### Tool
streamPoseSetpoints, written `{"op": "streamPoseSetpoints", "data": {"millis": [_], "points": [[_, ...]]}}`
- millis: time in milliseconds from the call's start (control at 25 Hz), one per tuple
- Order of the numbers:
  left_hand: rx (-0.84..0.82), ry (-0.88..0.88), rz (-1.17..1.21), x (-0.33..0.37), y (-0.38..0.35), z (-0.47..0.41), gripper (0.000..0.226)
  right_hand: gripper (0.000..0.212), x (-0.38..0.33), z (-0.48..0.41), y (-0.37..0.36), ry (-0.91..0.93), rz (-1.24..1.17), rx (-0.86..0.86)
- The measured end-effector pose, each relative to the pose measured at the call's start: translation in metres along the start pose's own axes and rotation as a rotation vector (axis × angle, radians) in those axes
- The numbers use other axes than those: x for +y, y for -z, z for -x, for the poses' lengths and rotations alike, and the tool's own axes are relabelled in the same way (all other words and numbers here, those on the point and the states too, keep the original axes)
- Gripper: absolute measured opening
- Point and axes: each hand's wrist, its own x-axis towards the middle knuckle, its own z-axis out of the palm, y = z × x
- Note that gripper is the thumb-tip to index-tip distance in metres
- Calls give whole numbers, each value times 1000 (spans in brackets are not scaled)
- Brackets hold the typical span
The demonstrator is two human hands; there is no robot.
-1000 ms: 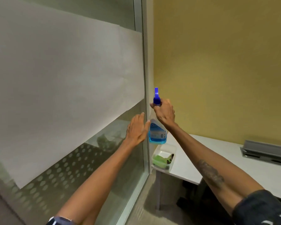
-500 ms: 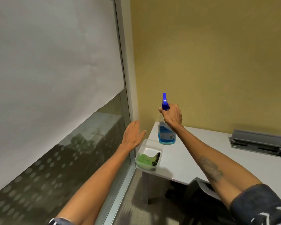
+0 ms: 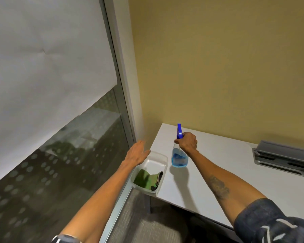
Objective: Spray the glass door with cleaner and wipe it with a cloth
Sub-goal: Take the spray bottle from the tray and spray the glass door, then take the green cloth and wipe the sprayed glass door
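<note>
The glass door [image 3: 63, 155] fills the left, its upper part covered by white paper, its lower part dotted with frosted circles. My right hand [image 3: 187, 142] grips the neck of a clear spray bottle [image 3: 179, 158] with blue liquid and a blue nozzle; the bottle stands on the white table [image 3: 226, 163]. My left hand [image 3: 137, 154] hovers open, fingers apart, over the near-left rim of a clear plastic tray [image 3: 161, 157]. A green cloth [image 3: 145, 178] lies in that tray at the table's left corner.
A yellow wall [image 3: 218, 67] rises behind the table. A grey cable box [image 3: 284, 160] with a raised lid sits in the tabletop at the right. The door's metal frame [image 3: 119, 95] runs beside the tray. Grey carpet [image 3: 140, 225] lies below.
The view has swung right and down. My right hand brought the bottle down onto the table. My left hand left the glass and moved down over the tray.
</note>
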Motion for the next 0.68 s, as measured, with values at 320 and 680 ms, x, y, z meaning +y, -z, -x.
{"op": "streamPoseSetpoints", "data": {"millis": [320, 680], "points": [[-175, 70, 17, -34, -47, -27, 51, 39, 43, -34, -44, -80, -79, 21], [-235, 55, 16, -64, -62, -30, 50, 49, 65, -31, -80, -97, -124, 63]]}}
